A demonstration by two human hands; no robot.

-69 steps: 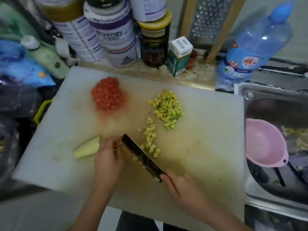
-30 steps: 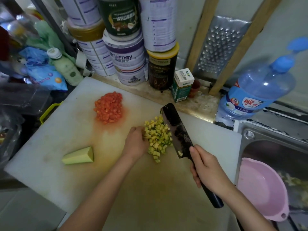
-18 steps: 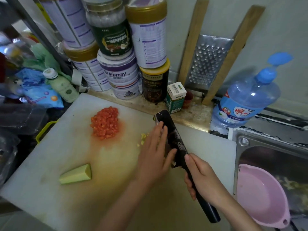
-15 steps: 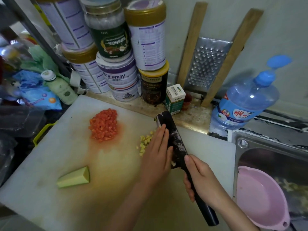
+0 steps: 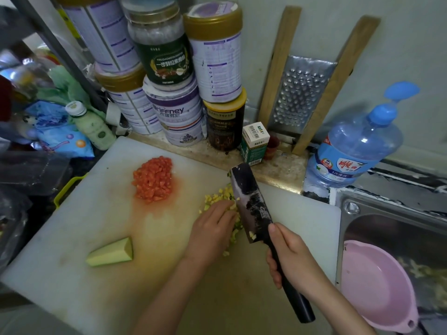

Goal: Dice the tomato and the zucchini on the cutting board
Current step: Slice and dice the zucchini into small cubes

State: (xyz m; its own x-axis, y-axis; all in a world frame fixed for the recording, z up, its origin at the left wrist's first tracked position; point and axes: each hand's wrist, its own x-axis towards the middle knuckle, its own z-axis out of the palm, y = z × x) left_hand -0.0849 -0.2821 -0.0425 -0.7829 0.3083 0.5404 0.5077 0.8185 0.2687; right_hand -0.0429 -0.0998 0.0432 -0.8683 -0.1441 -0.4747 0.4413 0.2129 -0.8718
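Observation:
A pile of diced red tomato (image 5: 153, 180) lies at the back left of the white cutting board (image 5: 72, 238). Yellow-green zucchini dice (image 5: 217, 198) sit mid-board, partly under my left hand (image 5: 212, 232), which lies flat with its fingers against the dice and the blade. A dark cleaver (image 5: 251, 201) stands on the dice's right side with bits stuck to it; my right hand (image 5: 290, 257) grips its black handle. An uncut zucchini wedge (image 5: 111, 252) lies at the front left of the board.
Stacked tins and jars (image 5: 174, 93) and a small green box (image 5: 254, 143) stand behind the board. A grater (image 5: 300, 93) leans on the wall. A blue bottle (image 5: 355, 146) stands back right. A pink basin (image 5: 377, 284) sits in the steel sink (image 5: 362, 213).
I stopped cutting the wedge, which stayed behind at the front left. Both hands moved to the dice, and my left hand and the cleaver have pressed the scattered pieces together into one pile.

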